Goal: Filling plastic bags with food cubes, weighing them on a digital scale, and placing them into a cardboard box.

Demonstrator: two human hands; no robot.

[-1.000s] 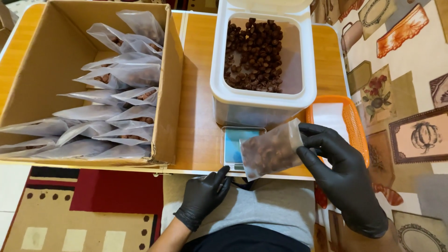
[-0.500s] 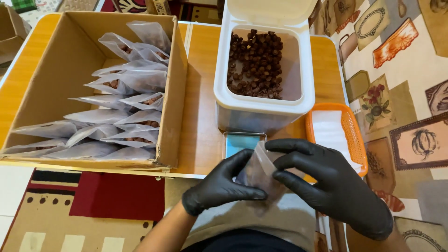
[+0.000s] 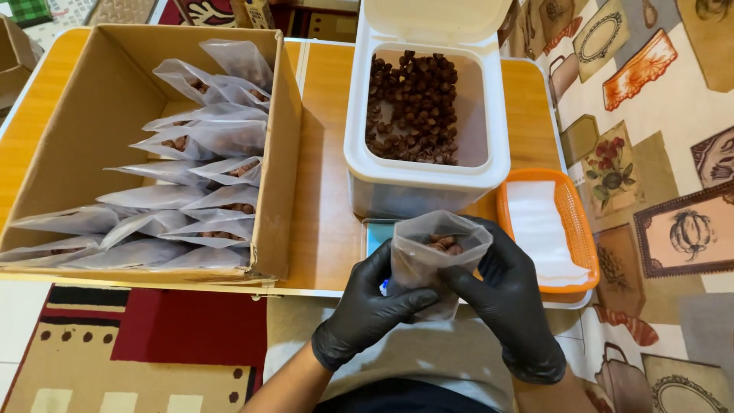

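Head view: pouch upright, mouth up.

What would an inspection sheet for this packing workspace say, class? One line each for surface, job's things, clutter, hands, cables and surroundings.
Surface: orange-brown wooden table, mostly covered.
Job's things: small clear plastic pouch with brown pieces inside, mouth open; white plastic tub of brown pieces, lid up.
Clutter: cardboard box of filled pouches; orange mesh basket holding white sheets; small scale partly hidden.
Hands: left hand and right hand, black-gloved, both grip the pouch.
Cables: nothing seen.
Surroundings: patterned floor mats.
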